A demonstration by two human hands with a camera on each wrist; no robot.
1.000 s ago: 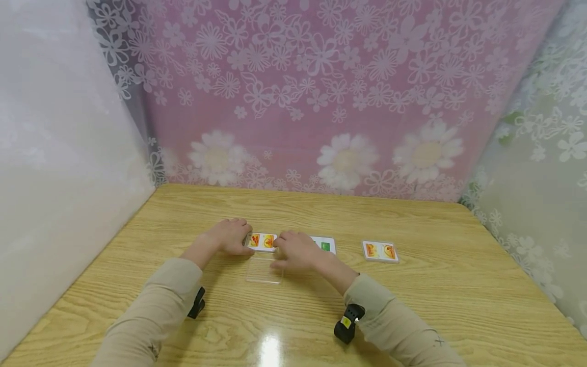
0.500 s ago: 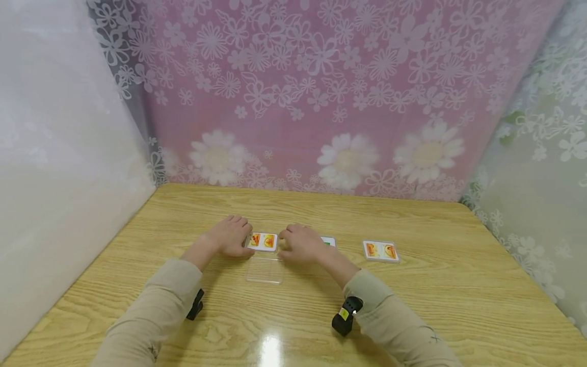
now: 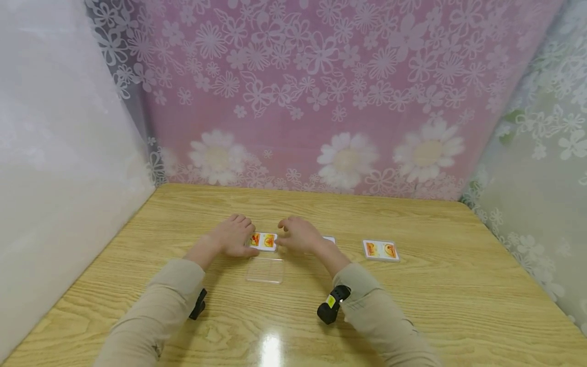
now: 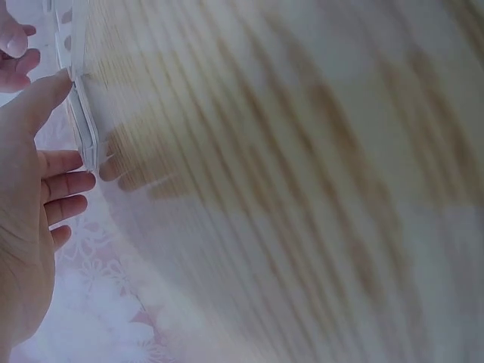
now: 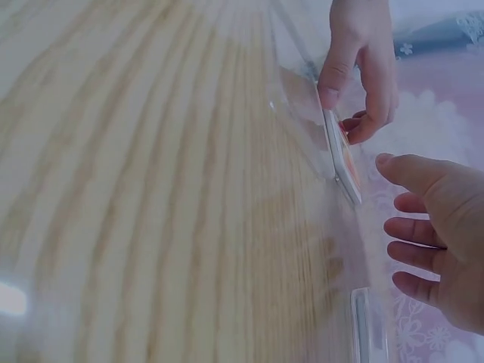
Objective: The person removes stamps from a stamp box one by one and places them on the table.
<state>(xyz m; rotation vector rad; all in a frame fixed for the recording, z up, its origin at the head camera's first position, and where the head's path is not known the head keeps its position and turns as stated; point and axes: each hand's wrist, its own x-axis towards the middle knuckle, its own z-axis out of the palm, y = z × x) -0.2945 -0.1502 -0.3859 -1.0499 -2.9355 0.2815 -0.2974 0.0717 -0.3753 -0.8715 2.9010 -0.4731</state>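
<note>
The printed card lies on the tabletop between the hands, long axis running left to right; the left hand is nearer, its grip closed across the card's left end with the thumb at the near edge. The right hand stands just beside the right end, fingers parted, holding nothing. Relative to half a second ago, the card is unmoved, whereas the right hand sits slightly farther forward.
</note>
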